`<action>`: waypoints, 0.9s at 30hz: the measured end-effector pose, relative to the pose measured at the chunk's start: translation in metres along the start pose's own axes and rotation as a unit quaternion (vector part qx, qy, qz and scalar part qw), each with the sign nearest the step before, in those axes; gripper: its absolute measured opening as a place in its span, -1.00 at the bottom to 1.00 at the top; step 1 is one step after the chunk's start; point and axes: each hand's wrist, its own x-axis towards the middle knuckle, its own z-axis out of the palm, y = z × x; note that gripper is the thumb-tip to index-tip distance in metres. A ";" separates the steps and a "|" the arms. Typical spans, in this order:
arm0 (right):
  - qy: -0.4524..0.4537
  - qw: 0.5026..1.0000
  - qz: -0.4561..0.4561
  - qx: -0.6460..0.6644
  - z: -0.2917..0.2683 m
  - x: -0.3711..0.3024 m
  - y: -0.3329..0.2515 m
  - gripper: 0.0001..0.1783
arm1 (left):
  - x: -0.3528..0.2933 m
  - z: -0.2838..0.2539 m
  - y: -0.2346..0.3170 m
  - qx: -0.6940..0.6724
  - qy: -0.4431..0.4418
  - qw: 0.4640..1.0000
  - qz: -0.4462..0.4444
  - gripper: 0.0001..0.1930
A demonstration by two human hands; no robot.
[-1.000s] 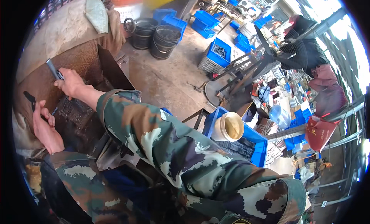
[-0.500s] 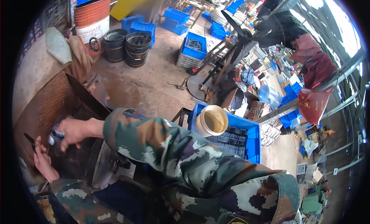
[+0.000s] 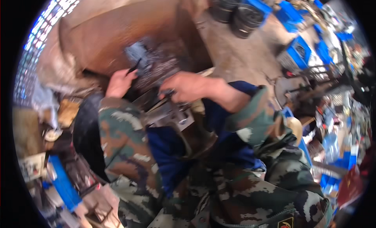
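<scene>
My left hand (image 3: 120, 83) is closed on a thin dark strip (image 3: 135, 66) that sticks up past the fingers, at the near edge of a rusty brown metal guard (image 3: 105, 36). To its right, my right hand (image 3: 190, 87) has its fingers curled over a small dark piece (image 3: 167, 93), blurred by motion. Beyond both hands lies a heap of thin greyish metal pieces (image 3: 162, 69), with a pale blue-grey patch (image 3: 137, 53) I cannot make out. Just below the right hand is a metal fixture (image 3: 184, 121) with a bright plate.
Two black buckets (image 3: 246, 22) stand at the far right, near blue crates (image 3: 295, 51). A round stand base (image 3: 284, 90) is on the floor at right. Close to my left arm is a large dark rounded object (image 3: 90, 130); a long blue bin (image 3: 64, 185) is at lower left.
The view has swung left and down toward the metal guard. My right hand has drawn back from the guard toward the fixture; my left hand still holds the dark strip.
</scene>
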 end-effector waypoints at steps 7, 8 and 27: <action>0.158 0.937 0.236 0.203 -0.030 0.064 -0.009 -0.74 | -0.005 -0.017 -0.026 0.084 0.028 0.995 0.040 -0.73; 0.193 0.919 0.249 0.238 -0.031 0.070 -0.008 -0.73 | -0.001 -0.017 -0.027 0.108 0.083 0.986 0.096 -0.73; 0.347 0.856 0.163 0.347 -0.020 0.090 -0.016 -0.83 | -0.013 -0.014 0.023 -0.296 0.077 0.951 -0.037 -0.63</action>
